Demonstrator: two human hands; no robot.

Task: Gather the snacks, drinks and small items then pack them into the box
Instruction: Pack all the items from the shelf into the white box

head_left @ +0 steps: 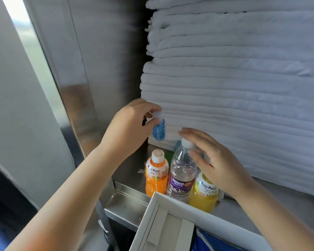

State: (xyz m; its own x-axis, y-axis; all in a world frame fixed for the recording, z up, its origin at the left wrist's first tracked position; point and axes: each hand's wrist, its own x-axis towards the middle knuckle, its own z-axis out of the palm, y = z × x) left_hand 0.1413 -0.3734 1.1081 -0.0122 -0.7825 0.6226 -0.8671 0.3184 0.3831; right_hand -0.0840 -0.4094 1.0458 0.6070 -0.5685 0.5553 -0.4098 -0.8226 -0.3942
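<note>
Our left hand (132, 124) pinched the white cap of a small blue bottle (159, 132), holding it up against the stack of folded white cloths (234, 84). Our right hand (217, 165) was spread with straight fingers over the water bottle (181, 173), close to its cap; we could not tell whether it touched. The stack filled the back of the steel shelf (127, 201). A white box (170, 223) sat open at the shelf's front edge, just before the drinks. Three bottles stood side by side on the shelf: the water bottle in the middle, an orange drink (156, 178) to its left, a yellow drink (204, 196) to its right, partly behind our right hand.
</note>
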